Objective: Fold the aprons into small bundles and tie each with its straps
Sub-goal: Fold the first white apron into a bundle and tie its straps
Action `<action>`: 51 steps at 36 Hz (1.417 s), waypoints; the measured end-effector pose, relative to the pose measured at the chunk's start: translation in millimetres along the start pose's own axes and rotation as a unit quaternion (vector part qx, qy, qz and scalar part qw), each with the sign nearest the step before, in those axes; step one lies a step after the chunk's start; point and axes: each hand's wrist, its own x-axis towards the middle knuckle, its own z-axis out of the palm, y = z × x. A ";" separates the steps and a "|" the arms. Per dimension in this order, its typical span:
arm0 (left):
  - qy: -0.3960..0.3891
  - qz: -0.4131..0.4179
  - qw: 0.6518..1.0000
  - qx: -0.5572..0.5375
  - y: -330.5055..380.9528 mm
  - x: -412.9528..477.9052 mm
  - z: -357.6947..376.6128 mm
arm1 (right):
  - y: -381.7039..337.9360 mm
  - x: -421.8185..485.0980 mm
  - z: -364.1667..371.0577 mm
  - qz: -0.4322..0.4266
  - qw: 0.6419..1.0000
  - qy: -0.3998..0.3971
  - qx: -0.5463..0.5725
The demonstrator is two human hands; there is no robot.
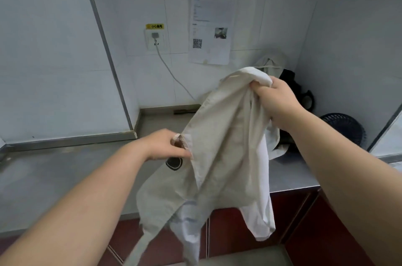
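A beige apron hangs in the air above the steel counter, with a black round logo showing on its lower left part. My right hand grips a bunched top corner of it, held high on the right. Lower on the left, my left hand pinches the apron's left edge. A beige strap dangles from the bottom past the counter's front edge. A white cloth layer hangs behind the beige one. More beige cloth lies heaped in the back right corner.
A dark round fan and a black object sit in the back right corner of the counter. A wall socket with a white cable and a paper notice are on the tiled wall. Red cabinet doors lie below.
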 end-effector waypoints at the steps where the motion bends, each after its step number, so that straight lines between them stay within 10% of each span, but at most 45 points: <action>1: 0.024 0.004 1.000 -0.009 2.5 2.9 3.3 | 1.5 0.1 -3.0 0.010 1.000 0.014 -0.008; 6: 0.243 0.019 0.956 -0.163 11.1 20.1 0.4 | 22.4 -1.9 -22.8 0.096 0.945 0.051 -0.308; 9: 0.221 0.071 0.955 -0.184 36.3 20.4 -6.8 | 22.1 -16.5 -16.1 0.079 0.891 0.014 -0.447; 13: 0.110 0.146 0.963 -0.198 81.1 16.6 -3.1 | 3.7 -34.0 6.0 -0.186 0.903 -0.125 -0.367; 20: 0.134 0.134 0.960 -0.205 67.7 8.1 12.9 | 17.1 -30.8 10.5 -0.050 0.997 -0.048 -0.029; 23: 0.055 0.095 0.977 -0.181 47.8 -4.4 40.2 | 20.1 -29.3 0.5 0.055 0.984 -0.076 0.151; 36: 0.055 0.036 0.982 -0.177 14.9 10.6 89.1 | 68.3 -54.5 -60.1 0.154 0.953 -0.026 0.261; 43: -0.078 0.051 0.985 -0.145 55.7 17.3 120.7 | 71.4 -64.2 -66.6 0.169 0.947 -0.025 0.272; 51: 0.148 0.069 0.971 -0.174 67.4 35.0 122.9 | 85.8 -67.1 -88.8 0.196 0.957 -0.042 0.212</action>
